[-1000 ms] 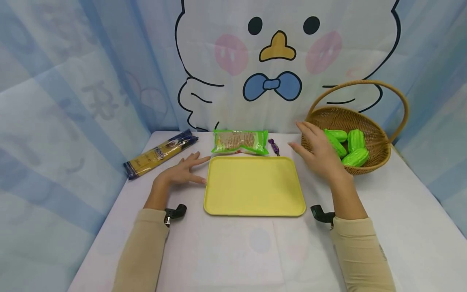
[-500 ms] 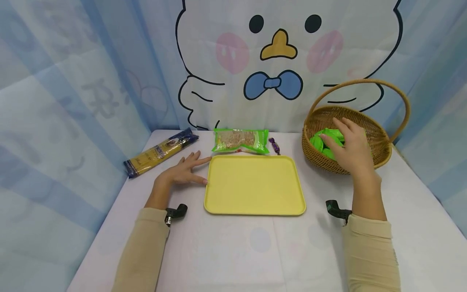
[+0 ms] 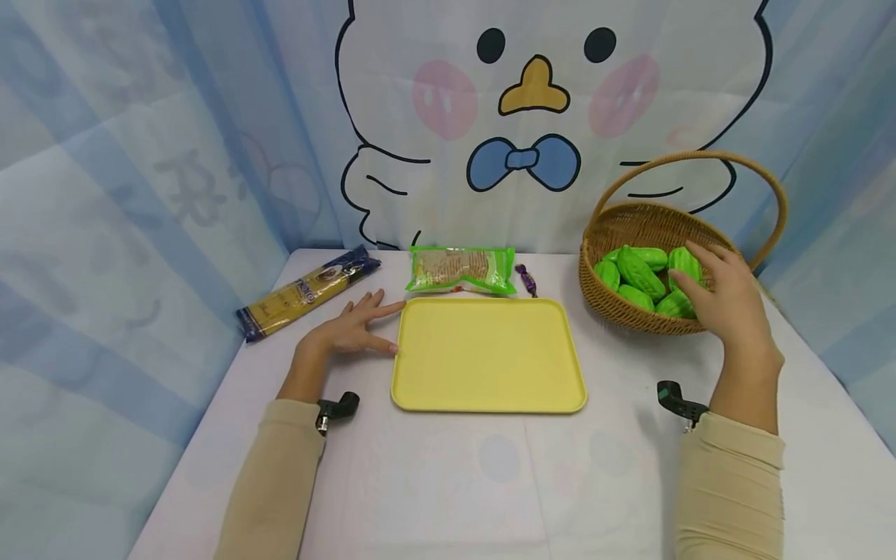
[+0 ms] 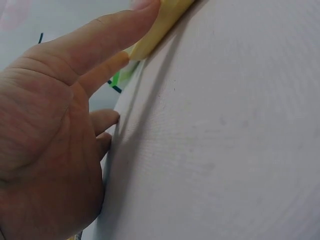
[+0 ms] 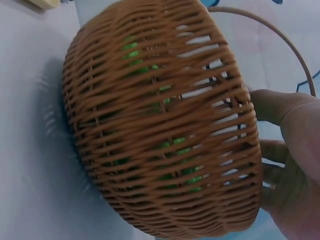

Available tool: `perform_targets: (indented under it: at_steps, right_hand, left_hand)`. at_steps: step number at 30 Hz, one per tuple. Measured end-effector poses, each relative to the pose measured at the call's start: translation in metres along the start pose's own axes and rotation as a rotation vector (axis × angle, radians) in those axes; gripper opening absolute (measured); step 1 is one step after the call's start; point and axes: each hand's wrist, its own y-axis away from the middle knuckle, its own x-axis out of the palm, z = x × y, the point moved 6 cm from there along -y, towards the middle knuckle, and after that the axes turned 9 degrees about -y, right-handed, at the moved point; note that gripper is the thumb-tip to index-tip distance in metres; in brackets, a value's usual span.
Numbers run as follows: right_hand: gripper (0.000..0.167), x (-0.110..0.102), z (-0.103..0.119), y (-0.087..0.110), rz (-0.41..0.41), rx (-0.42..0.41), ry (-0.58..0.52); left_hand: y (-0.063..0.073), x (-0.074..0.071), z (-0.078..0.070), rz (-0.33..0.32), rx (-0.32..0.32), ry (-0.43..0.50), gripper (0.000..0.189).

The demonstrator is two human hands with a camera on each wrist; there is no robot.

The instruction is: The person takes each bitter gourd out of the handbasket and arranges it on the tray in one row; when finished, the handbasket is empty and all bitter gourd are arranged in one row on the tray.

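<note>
My left hand [image 3: 353, 325] rests at the left side of a shallow yellow tray [image 3: 488, 358], fingers spread, with thumb and index finger touching its edge. The left wrist view shows those fingertips at the tray's rim [image 4: 169, 22]. My right hand [image 3: 736, 302] is over the right side of a brown wicker basket [image 3: 619, 308], fingers loosely extended. Inside lie several bright green ridged pieces [image 3: 638, 272], shaped like small gourds; the hand covers part of them. In the right wrist view, the basket's woven wall [image 5: 150, 115] hides the fingertips, so contact with a piece cannot be told.
Behind the tray lies a clear and green packet [image 3: 460, 271], with a small purple-wrapped candy [image 3: 526, 281] beside it. A long gold and dark blue packet [image 3: 308, 294] lies at the back left. Printed curtains [image 3: 392, 117] border the white table [image 3: 448, 482].
My right hand has moved rightward from the basket's left rim, across the green pieces, to its right side. My left hand has stayed at the tray's edge.
</note>
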Motion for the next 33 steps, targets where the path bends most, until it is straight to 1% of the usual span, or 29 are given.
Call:
perform_targets:
  at_steps: [5, 9, 13, 17, 20, 23, 29, 33]
  right_hand:
    - [0.068, -0.002, -0.009, 0.001, 0.078, 0.032, 0.055]
    - [0.067, -0.004, -0.013, -0.005, 0.141, 0.031, 0.108]
    - [0.063, -0.010, -0.020, -0.015, 0.219, 0.010, 0.156]
    - [0.058, -0.015, -0.024, -0.023, 0.342, -0.007, 0.176]
    - [0.059, -0.016, -0.025, -0.026, 0.440, 0.000, 0.180]
    - [0.060, -0.014, -0.024, -0.030, 0.508, 0.007, 0.196]
    - [0.059, -0.007, -0.020, -0.039, 0.591, -0.007, 0.263]
    - [0.057, -0.003, -0.018, -0.043, 0.636, 0.002, 0.275]
  left_hand:
    - [-0.001, 0.000, 0.000, -0.003, 0.003, 0.004, 0.097]
    - [0.000, 0.000, -0.001, -0.007, 0.002, 0.007, 0.097]
    - [-0.001, 0.000, -0.001, -0.007, 0.006, 0.010, 0.097]
    - [-0.002, 0.000, 0.000, -0.008, 0.005, 0.007, 0.097]
    - [-0.001, -0.001, 0.000, -0.006, 0.001, 0.002, 0.097]
    - [-0.001, -0.001, 0.001, -0.004, -0.005, 0.005, 0.097]
    - [-0.001, 0.000, 0.002, 0.003, -0.010, 0.015, 0.098]
    - [-0.001, 0.000, 0.003, 0.005, -0.010, 0.025, 0.098]
